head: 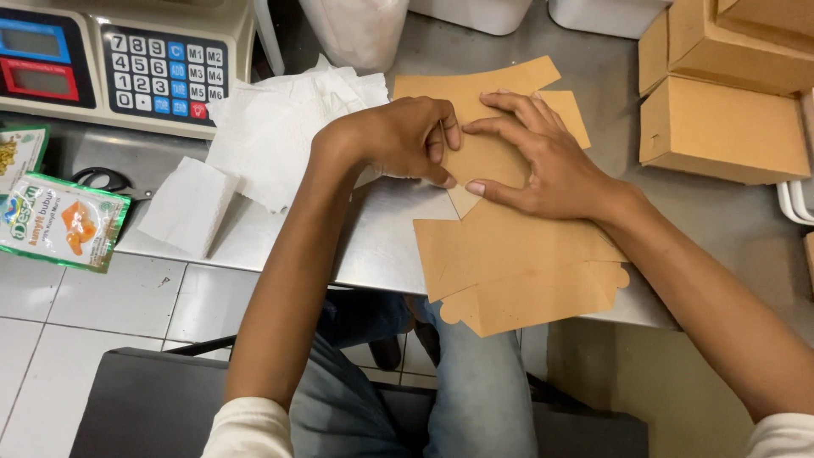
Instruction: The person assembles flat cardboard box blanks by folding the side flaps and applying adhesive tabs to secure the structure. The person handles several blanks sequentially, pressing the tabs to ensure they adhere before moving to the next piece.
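A seated person presses both hands onto a flat, die-cut brown cardboard box blank (509, 254) lying at the near edge of the steel worktop (381, 237), its scalloped tabs hanging over that edge. The left hand (407, 136) is curled, fingertips pinching a fold in the card; the right hand (534, 161) lies spread, palm down, holding the sheet flat. Creased flaps fan out toward the far side. White tissue sheets (280, 127) lie beside the left hand; folded brown boxes (725, 127) sit at the right edge.
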